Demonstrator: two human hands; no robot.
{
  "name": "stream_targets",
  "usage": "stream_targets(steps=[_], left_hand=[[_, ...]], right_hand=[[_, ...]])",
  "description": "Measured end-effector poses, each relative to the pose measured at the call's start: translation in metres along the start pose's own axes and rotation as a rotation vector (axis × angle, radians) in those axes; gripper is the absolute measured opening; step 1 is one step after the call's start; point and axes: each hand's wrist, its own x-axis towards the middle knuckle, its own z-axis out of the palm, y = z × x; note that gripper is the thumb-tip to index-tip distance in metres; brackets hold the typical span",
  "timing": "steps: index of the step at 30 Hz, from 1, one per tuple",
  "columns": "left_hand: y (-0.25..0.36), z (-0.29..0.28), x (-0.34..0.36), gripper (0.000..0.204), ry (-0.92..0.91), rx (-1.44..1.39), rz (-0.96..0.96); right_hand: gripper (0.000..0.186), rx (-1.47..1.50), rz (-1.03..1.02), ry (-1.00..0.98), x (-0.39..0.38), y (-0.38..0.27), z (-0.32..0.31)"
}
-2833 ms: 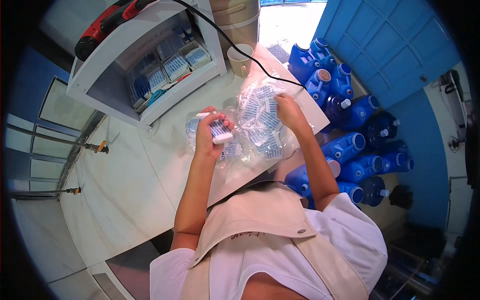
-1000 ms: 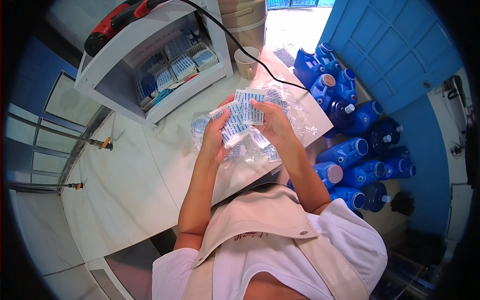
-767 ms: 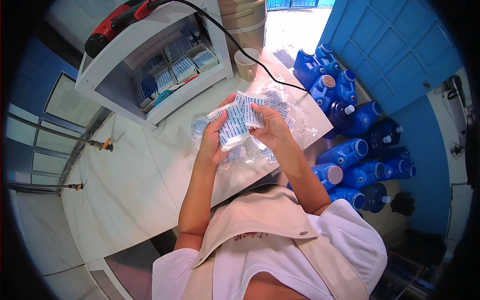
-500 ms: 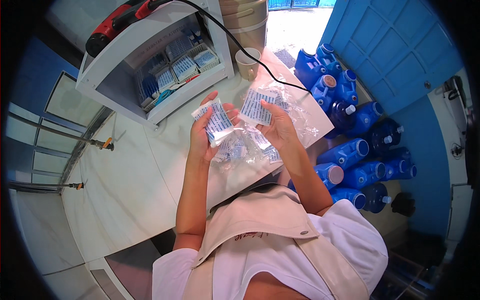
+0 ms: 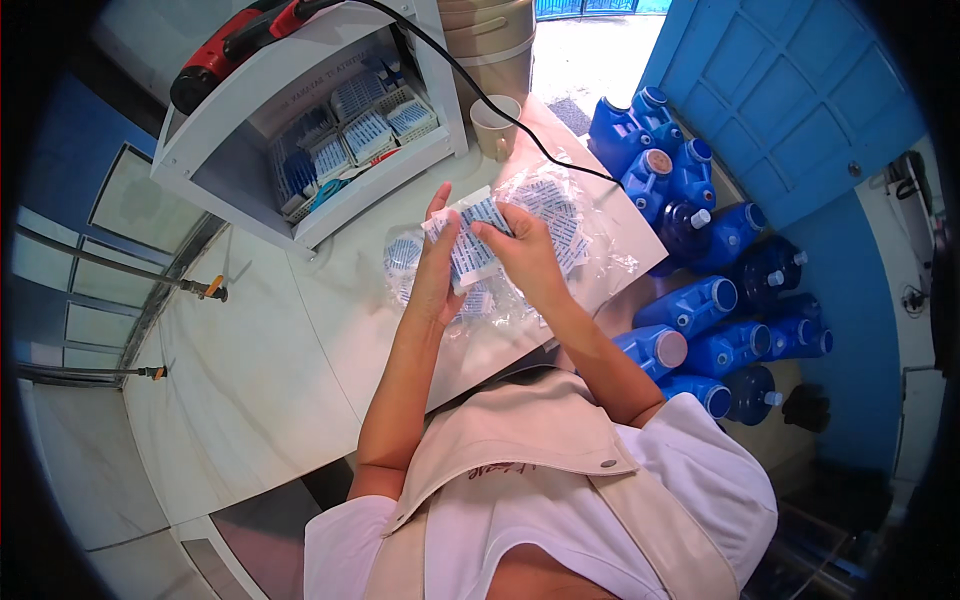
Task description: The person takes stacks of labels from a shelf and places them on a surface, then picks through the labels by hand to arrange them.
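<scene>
Between my hands is a small stack of flat white squares with blue print (image 5: pixel 474 240), like labels or thin packets. My left hand (image 5: pixel 436 275) is closed on its left side, with the thumb on top. At the right edge, my right hand (image 5: pixel 528 253) pinches the same squares between thumb and fingers. Beneath them, on the counter, lie clear plastic bags (image 5: pixel 572 228) with more of the printed squares inside. Another bagged bunch of printed squares (image 5: pixel 402 256) rests left of my left hand. How many squares I hold cannot be made out.
A white open-fronted cabinet (image 5: pixel 290 235) on the counter (image 5: pixel 235 380) holds baskets of printed squares (image 5: pixel 368 135). A red-and-black tool (image 5: pixel 215 70) sits on top; its black cable (image 5: pixel 545 150) crosses the counter past a beige mug (image 5: pixel 495 128). Several blue water jugs (image 5: pixel 690 305) stand at right.
My hands have come together, and the squares held apart before now meet between them. A bagged bunch once hidden behind my left hand shows at its left.
</scene>
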Motion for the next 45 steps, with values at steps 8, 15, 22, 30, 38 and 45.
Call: stream_targets(steps=[8, 15, 22, 30, 38, 45], left_hand=[[-0.012, -0.016, 0.008, 0.034, 0.093, 0.019, 0.072], [-0.021, -0.016, 0.014, 0.036, 0.157, 0.172, 0.102], [-0.024, -0.033, 0.015, 0.045, 0.283, 0.161, 0.091], [-0.020, -0.022, 0.019, 0.047, 0.242, -0.076, -0.093], [-0.030, -0.012, 0.022, 0.054, 0.088, 0.030, -0.163], [-0.059, -0.003, 0.033, 0.052, 0.174, 0.000, -0.298]], right_hand=[[0.014, -0.580, -0.365, 0.235, -0.002, -0.007, 0.007], [0.019, -0.611, -0.463, -0.018, -0.009, 0.008, 0.017], [0.024, -0.418, -0.120, -0.357, -0.009, 0.015, -0.021], [0.024, -1.368, -0.072, 0.086, 0.020, 0.056, -0.113], [0.033, -0.987, 0.211, 0.021, 0.022, 0.039, -0.121], [0.028, -0.948, 0.129, 0.186, 0.011, 0.020, -0.116]])
